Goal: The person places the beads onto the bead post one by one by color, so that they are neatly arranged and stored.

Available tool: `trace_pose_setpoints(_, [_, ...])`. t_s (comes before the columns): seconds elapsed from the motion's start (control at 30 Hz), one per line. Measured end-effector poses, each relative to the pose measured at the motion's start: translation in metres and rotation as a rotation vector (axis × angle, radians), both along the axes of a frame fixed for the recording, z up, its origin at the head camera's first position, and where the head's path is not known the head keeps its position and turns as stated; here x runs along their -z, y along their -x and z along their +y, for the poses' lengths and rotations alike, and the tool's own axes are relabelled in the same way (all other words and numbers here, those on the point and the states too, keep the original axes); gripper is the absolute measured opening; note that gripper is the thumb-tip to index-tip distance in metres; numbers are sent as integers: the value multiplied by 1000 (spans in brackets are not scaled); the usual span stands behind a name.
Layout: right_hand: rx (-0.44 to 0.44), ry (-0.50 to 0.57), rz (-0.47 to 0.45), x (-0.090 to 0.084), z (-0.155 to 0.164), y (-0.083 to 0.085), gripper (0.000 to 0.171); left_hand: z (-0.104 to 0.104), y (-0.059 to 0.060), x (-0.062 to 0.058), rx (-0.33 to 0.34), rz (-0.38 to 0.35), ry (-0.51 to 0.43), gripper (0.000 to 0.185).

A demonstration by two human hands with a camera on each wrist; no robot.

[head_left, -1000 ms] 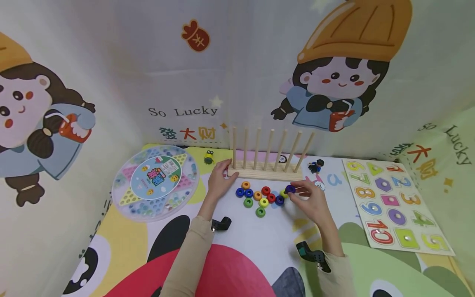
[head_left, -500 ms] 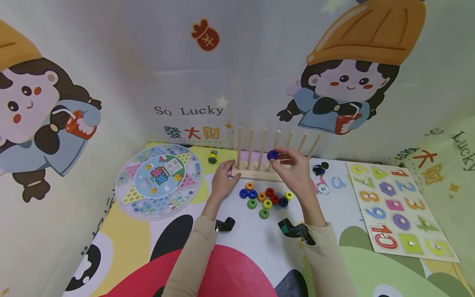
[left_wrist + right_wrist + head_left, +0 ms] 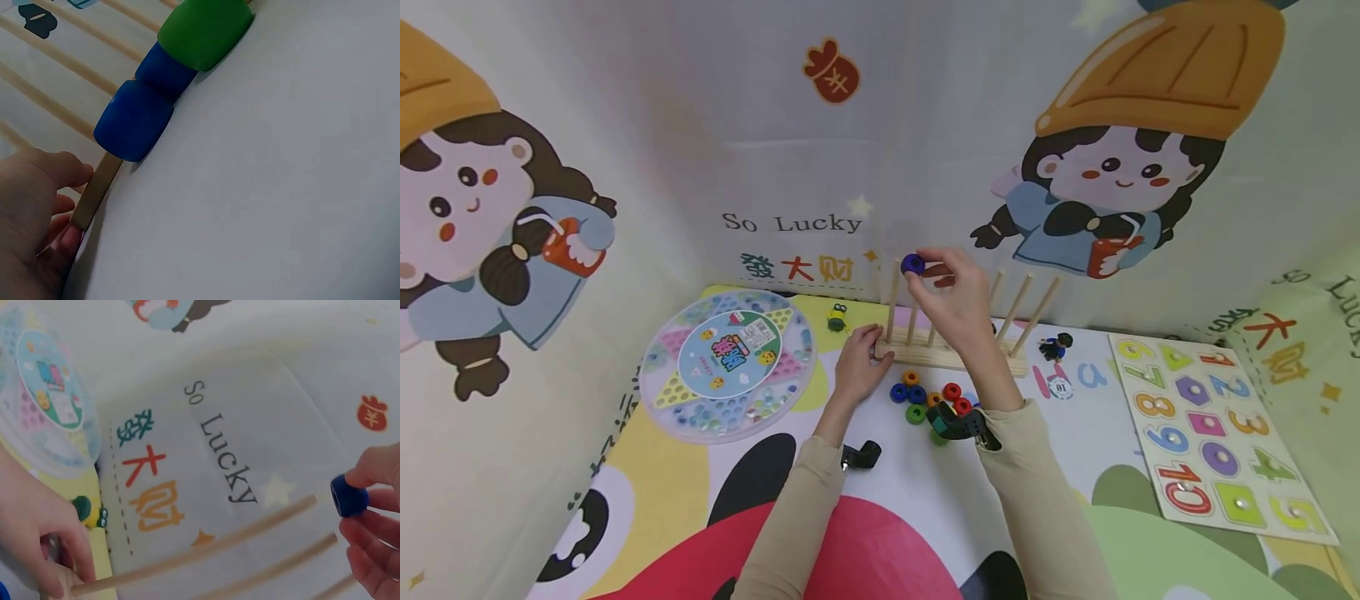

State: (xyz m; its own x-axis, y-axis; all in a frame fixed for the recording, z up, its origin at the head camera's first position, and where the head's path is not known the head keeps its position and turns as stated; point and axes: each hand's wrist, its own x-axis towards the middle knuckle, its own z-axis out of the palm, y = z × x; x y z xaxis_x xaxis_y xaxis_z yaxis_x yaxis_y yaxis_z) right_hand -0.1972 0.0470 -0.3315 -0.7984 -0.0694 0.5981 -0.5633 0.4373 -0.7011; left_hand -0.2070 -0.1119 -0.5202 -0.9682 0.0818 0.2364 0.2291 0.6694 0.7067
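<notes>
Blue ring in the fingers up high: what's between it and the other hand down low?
In the head view, one wooden peg stands between the blue ring and the left hand, which holds the rack's base.

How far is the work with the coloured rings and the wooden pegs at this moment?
Done: nothing that shows; the visible pegs of the wooden rack are bare. In hand: the right hand pinches a dark blue ring near a peg top, and the left hand holds the rack's end. Left: the loose rings on the mat.
</notes>
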Motion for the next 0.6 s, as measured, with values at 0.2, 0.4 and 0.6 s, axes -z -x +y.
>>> trace_pose_setpoints(0.2, [91,-74,28,-4,-12,7,26,1,-1,-2,16,6,-3,54])
trace_pose_setpoints(0.4, [152,-121,41,-3,-22,11,24,1,-2,-4,8,19,-11,53])
trace_pose_setpoints(0.6, [157,-165,38,0,-26,13,23,1,-1,-2,-4,-1,-4,51])
